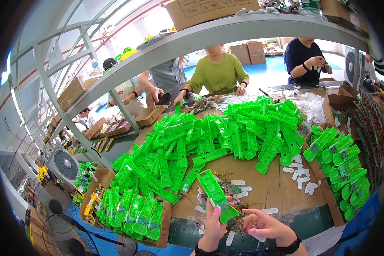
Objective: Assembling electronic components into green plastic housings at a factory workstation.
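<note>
My left hand (214,222) is closed around the lower part of a green plastic housing shell (211,187), tilted with its hollow inner side facing up. Close to the shell's lower end, my right hand (272,227) has its fingers curled in beside thin coloured wires (238,206). What those fingertips hold, if anything, is too small to make out. Under and around both hands lie loose wires and several white plastic strips (270,210). Another white strip (230,238) lies between my wrists.
A large heap of green shells (243,132) covers the table's middle. Shells with wires fill a cardboard box (166,226) at left and another box (333,208) at right. Small white pieces (301,174) lie right of centre. Across the table, a person in a green top (217,72) reaches toward the heap.
</note>
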Tool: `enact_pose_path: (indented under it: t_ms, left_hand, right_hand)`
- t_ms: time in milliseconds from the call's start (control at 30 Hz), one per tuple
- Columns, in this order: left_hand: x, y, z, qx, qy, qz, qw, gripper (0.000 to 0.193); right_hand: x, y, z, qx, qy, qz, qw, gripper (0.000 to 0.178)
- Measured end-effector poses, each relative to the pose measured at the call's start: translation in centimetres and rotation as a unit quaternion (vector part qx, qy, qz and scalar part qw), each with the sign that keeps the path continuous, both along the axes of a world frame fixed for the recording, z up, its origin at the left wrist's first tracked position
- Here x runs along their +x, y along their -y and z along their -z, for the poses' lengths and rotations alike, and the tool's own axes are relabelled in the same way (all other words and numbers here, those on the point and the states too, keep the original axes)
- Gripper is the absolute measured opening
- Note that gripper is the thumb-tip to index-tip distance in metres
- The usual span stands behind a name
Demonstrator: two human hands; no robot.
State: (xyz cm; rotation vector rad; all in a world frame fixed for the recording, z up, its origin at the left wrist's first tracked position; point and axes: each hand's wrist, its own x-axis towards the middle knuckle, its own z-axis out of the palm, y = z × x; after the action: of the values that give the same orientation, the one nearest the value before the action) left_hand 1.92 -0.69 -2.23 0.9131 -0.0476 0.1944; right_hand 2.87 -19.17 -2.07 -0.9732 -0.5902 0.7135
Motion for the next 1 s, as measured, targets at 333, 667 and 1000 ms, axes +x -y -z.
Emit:
enact_pose_path:
  t_ms: [333,667,1000]
  left_hand:
    - [0.4,-2.0,0.7,0.047,-0.054,-0.031,0.997,0.042]
    - [-1.4,-1.7,3.2,0.168,-0.08,0.009,0.982,0.054]
    - [-1.2,-2.1,4.5,0.149,-0.103,0.204,0.962,0.085]
  right_hand:
    - [-0.5,0.7,-6.2,-0.018,0.062,0.137,0.988,0.041]
    - [-0.7,-1.0,-3.0,0.016,0.114,0.36,0.926,0.041]
    - [-0.1,-0.2,-1.9,0.067,0.005,0.269,0.961,0.04]
